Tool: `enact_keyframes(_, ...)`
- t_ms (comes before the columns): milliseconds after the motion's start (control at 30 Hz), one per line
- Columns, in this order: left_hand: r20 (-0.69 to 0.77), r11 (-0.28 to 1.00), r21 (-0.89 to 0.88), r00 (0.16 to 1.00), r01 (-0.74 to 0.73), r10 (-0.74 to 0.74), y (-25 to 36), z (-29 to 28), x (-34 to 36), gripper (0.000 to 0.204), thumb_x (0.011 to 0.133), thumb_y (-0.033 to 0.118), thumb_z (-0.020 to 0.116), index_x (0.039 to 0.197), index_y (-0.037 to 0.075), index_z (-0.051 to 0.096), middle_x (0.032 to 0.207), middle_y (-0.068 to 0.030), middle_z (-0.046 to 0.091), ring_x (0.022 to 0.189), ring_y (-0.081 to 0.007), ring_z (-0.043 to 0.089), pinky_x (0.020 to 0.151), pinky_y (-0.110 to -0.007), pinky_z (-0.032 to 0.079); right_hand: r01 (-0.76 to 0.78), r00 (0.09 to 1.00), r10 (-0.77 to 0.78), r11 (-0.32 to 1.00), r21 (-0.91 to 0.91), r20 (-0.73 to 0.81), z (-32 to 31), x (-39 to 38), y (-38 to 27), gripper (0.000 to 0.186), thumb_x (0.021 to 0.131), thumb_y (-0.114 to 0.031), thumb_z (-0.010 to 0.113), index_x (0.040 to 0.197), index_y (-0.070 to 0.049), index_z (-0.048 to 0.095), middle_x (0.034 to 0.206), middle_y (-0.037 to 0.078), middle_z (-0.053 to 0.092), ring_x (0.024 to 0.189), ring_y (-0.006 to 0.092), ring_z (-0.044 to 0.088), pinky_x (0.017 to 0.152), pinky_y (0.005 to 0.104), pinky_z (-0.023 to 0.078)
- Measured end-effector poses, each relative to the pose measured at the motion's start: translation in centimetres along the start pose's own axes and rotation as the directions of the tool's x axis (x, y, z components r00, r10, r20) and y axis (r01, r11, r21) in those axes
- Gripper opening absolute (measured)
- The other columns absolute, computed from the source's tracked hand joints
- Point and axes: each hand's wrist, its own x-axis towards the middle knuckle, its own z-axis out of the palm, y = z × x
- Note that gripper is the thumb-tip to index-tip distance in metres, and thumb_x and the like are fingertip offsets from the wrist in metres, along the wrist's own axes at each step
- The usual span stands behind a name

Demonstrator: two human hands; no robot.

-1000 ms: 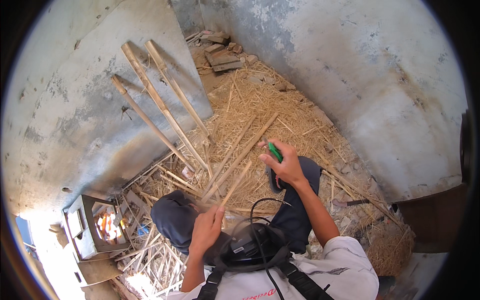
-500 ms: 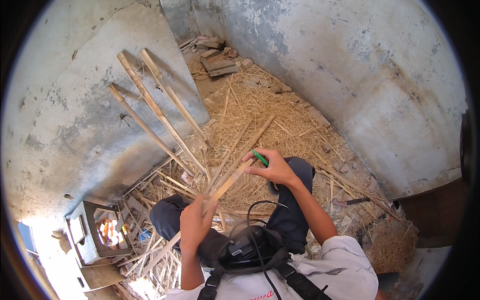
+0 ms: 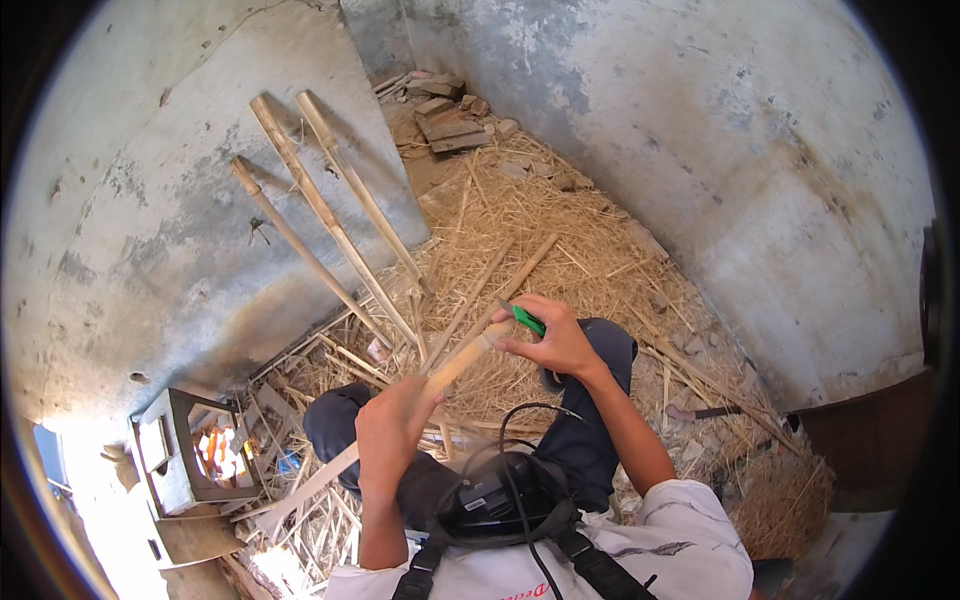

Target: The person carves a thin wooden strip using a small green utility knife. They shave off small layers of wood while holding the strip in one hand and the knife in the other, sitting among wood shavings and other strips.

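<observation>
A pale flat bamboo strip (image 3: 462, 364) lies slantwise across my lap, its near end pointing down to the left. My left hand (image 3: 388, 425) is closed around its middle, just above my left knee; the fingers are slightly blurred. Near the strip's far end is my right hand (image 3: 556, 345), which grips a green-handled cutter (image 3: 528, 320). A short dark blade sticks out of the cutter toward the upper left. Thumb and fingers of the right hand also press about the strip. Beyond the hands, two more bamboo slats (image 3: 530, 264) rest on the straw.
Three bamboo poles (image 3: 318, 207) lean on the left wall. Straw (image 3: 590, 235) covers the floor, with bricks (image 3: 450, 130) in the far corner. A curved-handled blade tool (image 3: 700, 412) lies at right. A small open-framed box (image 3: 200, 450) stands at left, beside scattered bamboo offcuts (image 3: 320, 535).
The green cutter has turned in my right hand, so its blade now shows. My left hand has shifted slightly on the strip. The whole view has moved a little.
</observation>
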Motion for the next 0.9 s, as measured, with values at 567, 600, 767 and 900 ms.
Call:
enact_keyframes(567,-0.052,0.946,0.194,0.960,-0.262,0.276,1.4,-4.1,3.2,0.026,0.088,0.025,0.083,0.109,0.010,0.079,0.094,-0.0066,0.074,0.085,-0.0295,0.065,0.088,-0.040,0.045,-0.297,0.942,0.226,0.905,0.305,0.249,-0.2,-0.5,-0.8,0.021,0.092,-0.017,0.084,0.103,0.000,0.075,0.079,0.001,0.068,0.072,0.0092,0.063,0.067,0.0265,0.049)
enact_keyframes(600,-0.044,0.954,0.185,0.968,-0.237,0.249,1.4,-4.1,3.3,0.026,0.089,0.025,0.083,0.109,0.009,0.079,0.094,-0.0071,0.074,0.085,-0.0302,0.066,0.086,-0.041,0.047,-0.314,0.936,0.238,0.897,0.311,0.257,-0.3,-0.4,-0.6,0.023,0.092,-0.017,0.084,0.106,-0.001,0.075,0.081,0.000,0.068,0.074,0.0078,0.063,0.067,0.0255,0.048)
enact_keyframes(767,0.007,0.990,-0.021,0.990,-0.140,0.140,1.0,-3.0,3.0,0.026,0.092,0.022,0.081,0.110,0.004,0.078,0.094,-0.0108,0.076,0.082,-0.0325,0.071,0.077,-0.039,0.055,-0.239,0.969,0.239,0.870,0.432,0.055,0.7,-0.2,0.2,0.046,0.097,-0.027,0.079,0.132,-0.003,0.062,0.086,0.001,0.070,0.077,0.0081,0.059,0.069,0.0264,0.047)
enact_keyframes(900,-0.010,0.975,-0.208,0.997,-0.074,0.073,0.1,-0.6,2.4,0.027,0.096,0.019,0.079,0.116,0.000,0.077,0.094,-0.0140,0.077,0.081,-0.0238,0.073,0.076,-0.033,0.055,-0.070,0.980,0.095,0.987,0.143,-0.173,0.7,-0.4,0.3,0.050,0.101,-0.034,0.071,0.138,-0.006,0.051,0.085,0.005,0.066,0.075,0.0140,0.062,0.067,0.0332,0.048)
